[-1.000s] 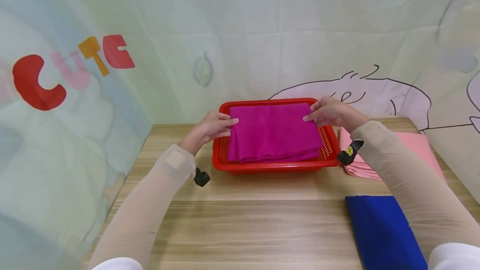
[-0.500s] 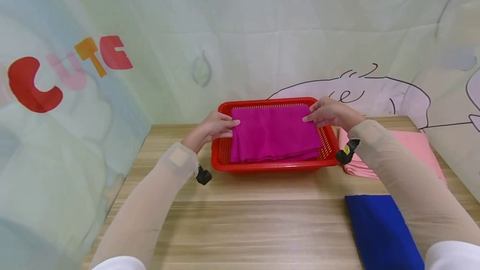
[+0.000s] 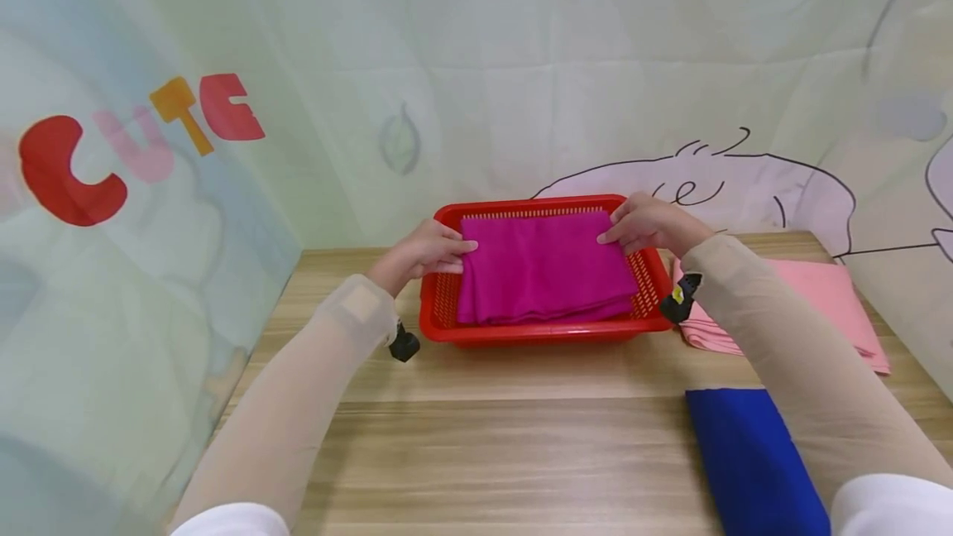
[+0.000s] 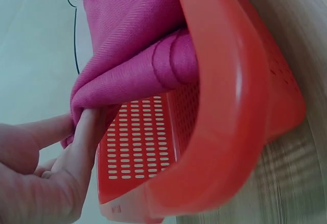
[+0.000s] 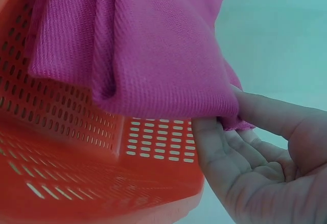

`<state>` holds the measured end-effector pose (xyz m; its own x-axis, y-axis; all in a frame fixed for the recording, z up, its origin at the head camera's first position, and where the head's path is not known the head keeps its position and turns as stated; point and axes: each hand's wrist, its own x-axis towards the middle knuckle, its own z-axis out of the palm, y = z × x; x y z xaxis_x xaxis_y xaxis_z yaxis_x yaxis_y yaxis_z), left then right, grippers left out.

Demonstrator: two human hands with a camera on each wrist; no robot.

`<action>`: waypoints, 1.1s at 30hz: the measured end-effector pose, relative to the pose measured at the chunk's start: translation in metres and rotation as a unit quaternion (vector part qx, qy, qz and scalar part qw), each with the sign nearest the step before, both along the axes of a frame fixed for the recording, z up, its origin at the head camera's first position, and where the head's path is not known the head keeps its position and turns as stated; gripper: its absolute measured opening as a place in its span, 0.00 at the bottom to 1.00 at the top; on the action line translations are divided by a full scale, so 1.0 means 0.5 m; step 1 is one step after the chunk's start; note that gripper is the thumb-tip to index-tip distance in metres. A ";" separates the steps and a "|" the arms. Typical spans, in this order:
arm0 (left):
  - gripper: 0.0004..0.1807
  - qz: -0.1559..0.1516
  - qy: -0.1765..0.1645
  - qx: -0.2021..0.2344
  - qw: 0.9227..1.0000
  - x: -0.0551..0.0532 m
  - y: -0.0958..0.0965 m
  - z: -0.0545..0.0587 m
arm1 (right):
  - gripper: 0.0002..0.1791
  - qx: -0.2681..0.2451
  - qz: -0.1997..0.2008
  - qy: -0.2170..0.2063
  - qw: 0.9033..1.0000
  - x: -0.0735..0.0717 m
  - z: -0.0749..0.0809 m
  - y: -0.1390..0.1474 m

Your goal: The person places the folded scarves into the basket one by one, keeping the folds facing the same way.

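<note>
A folded magenta cloth [image 3: 547, 267] lies inside the red plastic basket [image 3: 551, 331], its far edge raised between both hands. My left hand [image 3: 428, 251] pinches the far left corner, thumb on top and fingers beneath, as the left wrist view shows with the cloth [image 4: 133, 50] draped over the fingers. At the far right corner my right hand [image 3: 651, 223] pinches the cloth the same way. In the right wrist view the folded layers [image 5: 168, 55] hang above the slotted basket wall [image 5: 158, 140].
A folded pink cloth [image 3: 826, 296] lies right of the basket, partly behind the right forearm. Nearer the front right is a folded blue cloth [image 3: 752, 453], also partly covered by that arm. The wooden table [image 3: 506, 437] meets a printed curtain [image 3: 476, 122] at the back.
The cloth's far edge has come slightly nearer, showing more of the basket's back wall. Its left corner and the left hand have shifted slightly right; the right hand has shifted slightly left.
</note>
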<state>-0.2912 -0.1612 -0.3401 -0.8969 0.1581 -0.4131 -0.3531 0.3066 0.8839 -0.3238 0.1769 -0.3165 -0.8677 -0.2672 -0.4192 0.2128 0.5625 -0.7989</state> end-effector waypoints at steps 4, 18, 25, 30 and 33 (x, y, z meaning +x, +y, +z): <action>0.12 -0.003 -0.001 -0.004 1.000 -0.005 0.002 -0.004 | 0.19 0.002 -0.001 0.004 1.000 -0.004 -0.006 -0.004; 0.22 -0.027 0.001 -0.042 0.999 -0.024 0.011 -0.006 | 0.18 0.014 0.009 0.000 1.000 -0.013 -0.022 -0.013; 0.24 -0.039 -0.004 -0.052 0.998 -0.029 0.020 -0.001 | 0.15 0.030 0.008 0.003 1.000 -0.017 -0.024 -0.012; 0.25 -0.038 -0.006 -0.056 0.998 -0.034 0.024 -0.002 | 0.14 0.034 0.009 -0.001 0.999 -0.020 -0.026 -0.012; 0.24 -0.033 -0.013 -0.066 0.997 -0.038 0.026 -0.003 | 0.16 0.033 0.009 -0.006 0.999 -0.021 -0.029 -0.012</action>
